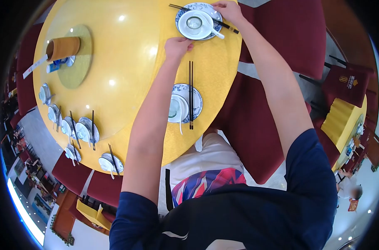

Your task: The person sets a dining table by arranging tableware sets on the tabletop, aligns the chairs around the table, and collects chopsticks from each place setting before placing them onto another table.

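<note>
Our right hand (228, 10) pinching its rim, left hand (179, 48) loosely curled at the edge, hold unclear, we should keep the round blue-and-white porcelain plate (199, 6) level on the yellow cloth-covered surface (216, 62).

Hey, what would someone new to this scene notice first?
Probably the big round yellow table, spreading across the upper left of the view. Next, near the top, the left hand and right hand are at opposite sides of a blue-and-white plate bearing a white bowl. Dark red chairs also stand out along the table's right side.
</note>
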